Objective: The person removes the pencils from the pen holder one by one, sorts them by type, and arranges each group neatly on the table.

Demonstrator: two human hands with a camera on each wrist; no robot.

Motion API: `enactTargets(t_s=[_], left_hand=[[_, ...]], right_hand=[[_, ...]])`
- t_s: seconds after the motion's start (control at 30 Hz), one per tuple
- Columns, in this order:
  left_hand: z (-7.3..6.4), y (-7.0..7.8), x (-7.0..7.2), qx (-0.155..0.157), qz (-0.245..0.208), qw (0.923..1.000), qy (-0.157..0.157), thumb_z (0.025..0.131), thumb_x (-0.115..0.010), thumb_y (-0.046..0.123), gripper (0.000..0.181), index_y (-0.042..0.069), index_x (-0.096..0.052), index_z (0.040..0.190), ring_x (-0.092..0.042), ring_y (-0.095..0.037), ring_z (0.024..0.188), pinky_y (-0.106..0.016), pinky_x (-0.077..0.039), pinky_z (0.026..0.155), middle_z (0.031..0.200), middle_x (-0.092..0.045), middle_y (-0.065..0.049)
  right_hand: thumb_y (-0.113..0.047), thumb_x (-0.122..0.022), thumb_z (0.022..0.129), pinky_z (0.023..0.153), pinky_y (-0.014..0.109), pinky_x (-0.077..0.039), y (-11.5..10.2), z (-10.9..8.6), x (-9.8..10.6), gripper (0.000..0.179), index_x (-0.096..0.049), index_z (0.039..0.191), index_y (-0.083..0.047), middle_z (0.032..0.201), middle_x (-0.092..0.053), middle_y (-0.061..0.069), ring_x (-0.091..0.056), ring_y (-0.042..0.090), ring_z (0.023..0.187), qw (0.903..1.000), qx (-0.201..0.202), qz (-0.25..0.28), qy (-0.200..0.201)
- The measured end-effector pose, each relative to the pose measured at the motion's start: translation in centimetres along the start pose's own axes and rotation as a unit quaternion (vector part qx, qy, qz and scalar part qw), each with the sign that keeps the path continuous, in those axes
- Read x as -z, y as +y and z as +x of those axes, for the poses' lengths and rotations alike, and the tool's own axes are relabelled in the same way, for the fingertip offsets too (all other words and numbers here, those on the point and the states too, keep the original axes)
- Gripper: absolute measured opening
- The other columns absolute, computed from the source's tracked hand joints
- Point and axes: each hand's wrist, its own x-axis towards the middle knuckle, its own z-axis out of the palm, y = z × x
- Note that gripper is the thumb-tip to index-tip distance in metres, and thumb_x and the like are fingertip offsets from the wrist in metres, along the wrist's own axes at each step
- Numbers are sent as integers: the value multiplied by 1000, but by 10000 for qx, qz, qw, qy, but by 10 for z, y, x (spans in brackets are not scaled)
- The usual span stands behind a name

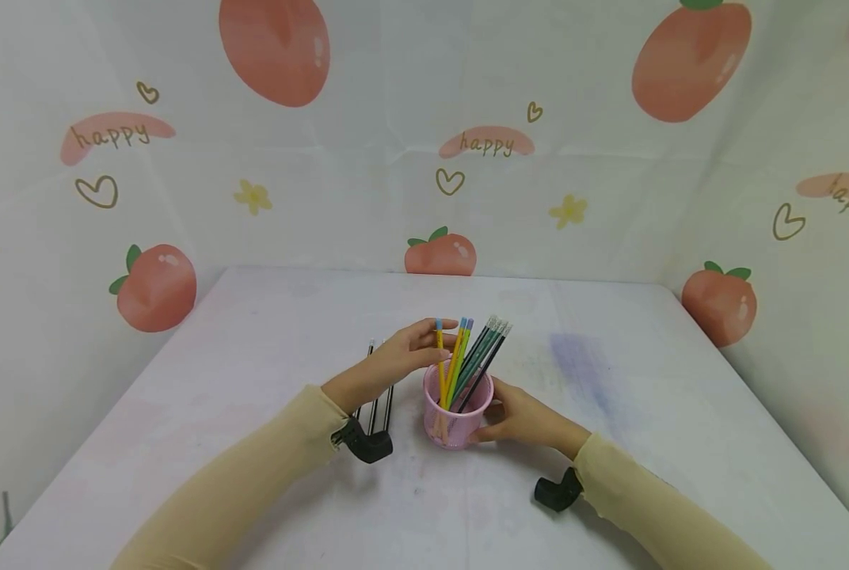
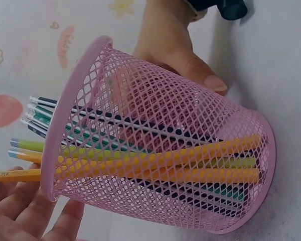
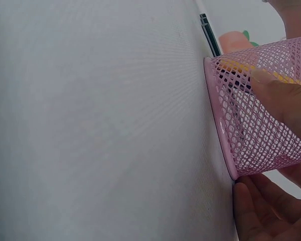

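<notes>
A pink mesh pencil cup (image 1: 458, 431) stands upright on the table, holding several pencils. Yellow pencils (image 2: 205, 153), a lime-green one (image 2: 27, 145) and dark green and black striped ones (image 1: 483, 352) lean out over its rim. My right hand (image 1: 527, 416) holds the cup low on its right side, thumb (image 3: 278, 95) on the near wall and fingers around the far side. At the rim's left, my left hand (image 1: 406, 350) reaches toward the pencil tops. Its fingers (image 2: 27, 213) are spread behind the yellow pencils, apparently without pinching any; contact is unclear.
Several black-and-white striped pencils (image 1: 375, 408) lie on the white table (image 1: 424, 514) left of the cup, partly hidden under my left forearm. Black wrist devices (image 1: 371, 443) sit on both wrists. A fruit-patterned backdrop (image 1: 367, 174) encloses the table's back and sides.
</notes>
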Motion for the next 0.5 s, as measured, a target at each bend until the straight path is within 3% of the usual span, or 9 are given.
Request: enactTargets(t_s=[0.3, 0.5], left_hand=[[-7, 10, -3, -401, 174, 9989, -189, 99, -53, 12, 48, 9, -39, 144, -50, -27, 130, -44, -42, 109, 140, -52, -16], [-13, 18, -7, -720, 803, 9921, -649, 97, -56, 12, 51, 10, -38, 146, -48, -24, 133, -40, -43, 107, 141, -52, -13]], right_hand=[[-17, -84, 75, 99, 41, -50, 1, 0, 0, 88, -33, 145, -1, 135, -55, 15, -58, 31, 118, 9999, 54, 97, -21], [-18, -84, 76, 98, 35, -50, 2, 0, 0, 88, -33, 145, -1, 134, -56, 15, -58, 30, 118, 9999, 106, 91, -33]])
